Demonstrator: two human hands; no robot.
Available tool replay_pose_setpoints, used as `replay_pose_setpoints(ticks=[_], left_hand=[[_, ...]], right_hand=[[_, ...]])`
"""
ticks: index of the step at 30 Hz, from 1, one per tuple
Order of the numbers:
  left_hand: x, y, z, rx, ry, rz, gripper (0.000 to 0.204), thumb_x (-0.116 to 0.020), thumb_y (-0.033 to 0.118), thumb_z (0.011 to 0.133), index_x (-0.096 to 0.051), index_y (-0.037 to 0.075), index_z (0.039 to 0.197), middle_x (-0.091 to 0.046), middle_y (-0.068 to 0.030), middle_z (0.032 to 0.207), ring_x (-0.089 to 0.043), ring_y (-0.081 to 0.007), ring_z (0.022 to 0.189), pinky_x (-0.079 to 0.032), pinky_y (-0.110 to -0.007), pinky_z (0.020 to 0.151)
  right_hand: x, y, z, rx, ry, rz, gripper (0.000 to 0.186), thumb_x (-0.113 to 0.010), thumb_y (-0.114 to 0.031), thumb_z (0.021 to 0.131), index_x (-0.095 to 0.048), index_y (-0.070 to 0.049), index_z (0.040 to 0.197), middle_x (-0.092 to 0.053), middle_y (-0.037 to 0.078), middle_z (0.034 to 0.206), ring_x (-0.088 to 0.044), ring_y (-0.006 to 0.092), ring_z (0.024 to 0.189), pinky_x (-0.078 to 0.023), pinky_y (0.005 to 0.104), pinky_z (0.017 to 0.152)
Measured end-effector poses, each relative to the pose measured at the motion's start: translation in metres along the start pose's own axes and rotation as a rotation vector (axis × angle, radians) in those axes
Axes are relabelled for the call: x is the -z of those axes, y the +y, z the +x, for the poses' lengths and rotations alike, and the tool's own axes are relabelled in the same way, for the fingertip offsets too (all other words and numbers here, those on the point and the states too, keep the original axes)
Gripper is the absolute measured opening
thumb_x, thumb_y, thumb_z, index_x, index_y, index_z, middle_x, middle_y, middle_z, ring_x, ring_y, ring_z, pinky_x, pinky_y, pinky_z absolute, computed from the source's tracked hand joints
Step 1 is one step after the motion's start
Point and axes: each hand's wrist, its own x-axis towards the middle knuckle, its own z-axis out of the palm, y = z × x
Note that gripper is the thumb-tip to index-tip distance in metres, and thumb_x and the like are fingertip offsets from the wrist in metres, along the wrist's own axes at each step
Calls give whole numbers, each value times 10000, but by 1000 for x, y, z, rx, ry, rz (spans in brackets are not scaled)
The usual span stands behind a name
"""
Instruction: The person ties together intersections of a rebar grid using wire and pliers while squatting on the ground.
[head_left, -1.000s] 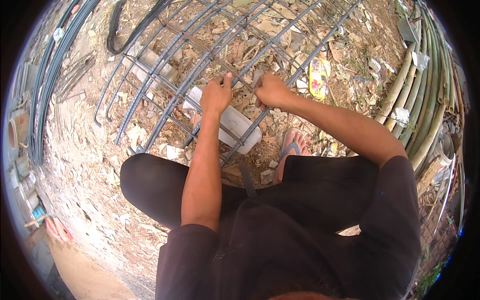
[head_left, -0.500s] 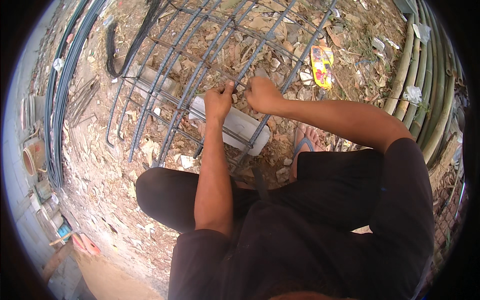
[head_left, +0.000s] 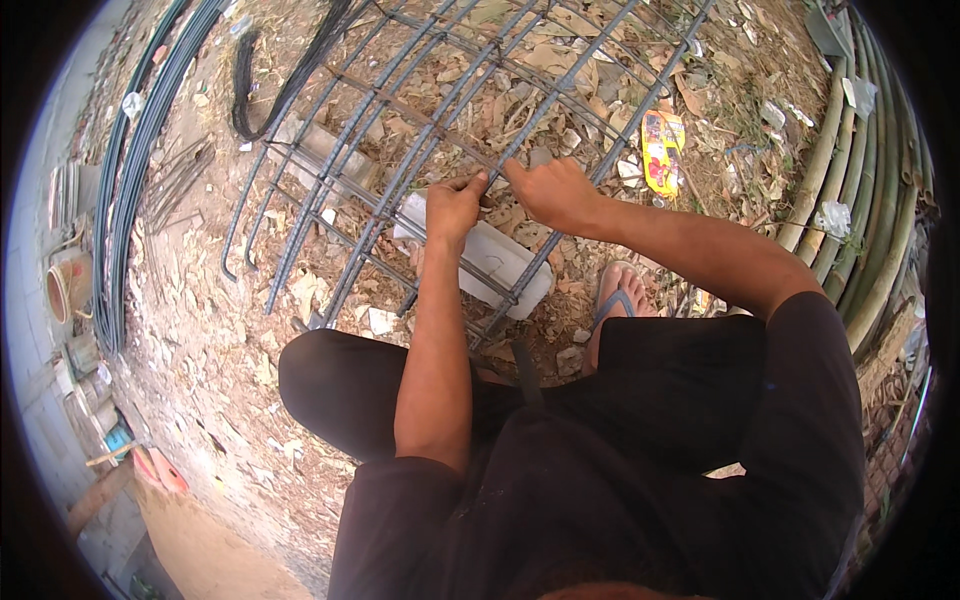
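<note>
A grid of ribbed steel rebar [head_left: 432, 128] stretches out ahead of me, its bars crossing at tied joints. At one crossing near its close side, my left hand [head_left: 456, 210] pinches thumb against fingers. What it holds there is too small to make out. My right hand [head_left: 556, 194] is closed just to the right, its knuckles up and its fingertips against the same bar. Anything inside those fingers is hidden. Under the grid lies a pale rectangular block [head_left: 505, 268], below and between my hands. A second pale block [head_left: 335, 160] supports the bars farther left.
A bundle of thin black wire [head_left: 290, 95] lies at the upper left, with long bundled rebar [head_left: 150, 130] beyond it. Bamboo poles [head_left: 845, 190] line the right side. A yellow packet [head_left: 661, 155] rests on leaf-littered ground near my sandalled foot [head_left: 622, 290].
The whole view has shifted, so the grid and both hands appear farther right. My right hand has turned, its fingertips now toward the bar. My left hand keeps its pinch at the crossing.
</note>
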Motion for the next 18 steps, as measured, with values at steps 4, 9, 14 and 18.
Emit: replay_pose_setpoints(ticks=[4,9,14,18], left_hand=[[3,3,1,80,-15,-18,287,-710,234,966,-774,-34,1046,-715,-100,715,-606,-125,550,-453,-284,500],[3,5,-4,48,-27,-74,301,-671,216,992,-737,37,1225,-728,-61,790,-587,-110,592,-454,-254,533],[2,1,1,0,-11,-96,291,-715,173,956,-748,29,1208,-738,-79,845,-630,-128,622,-497,-263,551],[-4,3,-1,-20,77,-97,277,-768,176,913,-775,2,1128,-736,-88,854,-634,-144,602,-515,-284,534]], right_hand=[[6,-6,2,13,-21,-33,189,-606,-107,880,-542,-18,1034,-655,169,615,-679,398,584,-492,524,487],[16,-9,7,70,-222,-82,261,-570,-96,910,-547,18,1144,-712,155,719,-733,351,701,-531,473,586],[4,-1,8,25,-110,-74,240,-623,-129,877,-573,-19,1084,-682,148,663,-687,376,595,-518,511,519],[23,-3,18,-143,-223,28,247,-621,-117,848,-666,6,1058,-727,211,834,-734,396,829,-572,503,716]])
